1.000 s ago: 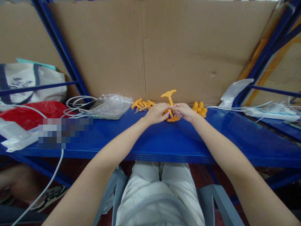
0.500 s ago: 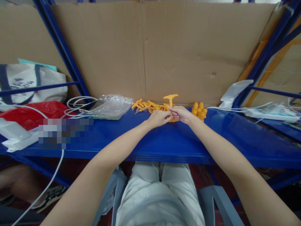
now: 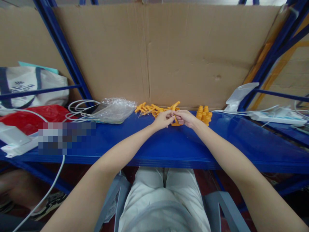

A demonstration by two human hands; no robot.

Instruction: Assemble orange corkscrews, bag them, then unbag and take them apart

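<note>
Over the blue table, my left hand [image 3: 164, 119] and my right hand [image 3: 185, 117] meet fingertip to fingertip, both with closed fingers. Something small is pinched between them, too small to make out. Just behind the fingers an orange T-shaped piece [image 3: 174, 105] shows its slanted top; its lower part is hidden by the hands. Orange pieces with small chains [image 3: 145, 109] lie in a pile to the left of it. Several orange cylindrical pieces [image 3: 204, 114] stand grouped to the right of my right hand.
Clear plastic bags [image 3: 115, 110] and looped white cables [image 3: 79, 109] lie left on the blue table [image 3: 154, 148]. A red bag [image 3: 36, 117] is farther left. A white power strip [image 3: 277, 116] lies right. Cardboard [image 3: 181, 54] stands behind. A person's leg [image 3: 21, 190] shows lower left.
The orange T-shaped piece, upright above my fingers before, is now lower and tilted. My hands have stayed together in nearly the same place.
</note>
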